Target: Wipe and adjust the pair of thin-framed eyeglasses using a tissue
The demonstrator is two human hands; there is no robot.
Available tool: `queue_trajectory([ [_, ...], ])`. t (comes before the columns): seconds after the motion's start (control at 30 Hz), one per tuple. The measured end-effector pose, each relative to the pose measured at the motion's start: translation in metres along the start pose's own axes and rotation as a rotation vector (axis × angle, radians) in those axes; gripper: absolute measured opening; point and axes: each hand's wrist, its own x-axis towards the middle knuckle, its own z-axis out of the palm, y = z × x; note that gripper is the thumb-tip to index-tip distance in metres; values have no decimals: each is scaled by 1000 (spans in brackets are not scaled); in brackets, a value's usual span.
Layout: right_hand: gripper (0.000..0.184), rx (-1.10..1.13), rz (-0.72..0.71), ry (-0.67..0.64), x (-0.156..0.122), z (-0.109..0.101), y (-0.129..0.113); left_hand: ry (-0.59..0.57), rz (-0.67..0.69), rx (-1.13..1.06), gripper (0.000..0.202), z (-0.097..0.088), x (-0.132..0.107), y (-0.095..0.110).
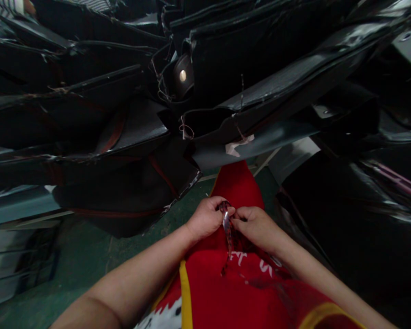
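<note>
Stacked black leather pieces [226, 68] crowd the upper frame while, low centre over your red apron [239, 283], your left hand [205, 219] and right hand [256, 226] pinch a thin strip [227, 226]; loosen either pinch and it could slip.

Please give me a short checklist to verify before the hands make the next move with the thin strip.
1. Both hands on the strip: ok. The left hand and right hand pinch the thin strip at its top.
2. Strip free below: ok, its lower end hangs loose over the red apron.
3. Strip intact: cannot tell, too small and blurred.
4. Room in front of the hands: not ok, stacked black leather pieces crowd close above.
5. Light on the work: not ok, the scene is dim.
</note>
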Motion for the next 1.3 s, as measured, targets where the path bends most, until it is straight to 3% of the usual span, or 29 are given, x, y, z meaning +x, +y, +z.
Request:
queue_trajectory([
  [0.3,24,106,29,5,-4,-5,-1,-141,-12,-78,19,-9,-13,6],
  [0.53,25,129,18,41,-6,-4,-6,-57,-174,120,26,-9,-24,11],
  [0.87,24,93,-2,38,-5,0,1,-30,-147,100,21,-4,-23,1],
  [1.07,18,192,24,-15,-11,-6,-13,-35,-141,86,24,-5,-24,2],
  [1.3,18,222,-6,37,-10,-11,-13,-46,-158,76,26,-6,-24,0],
])
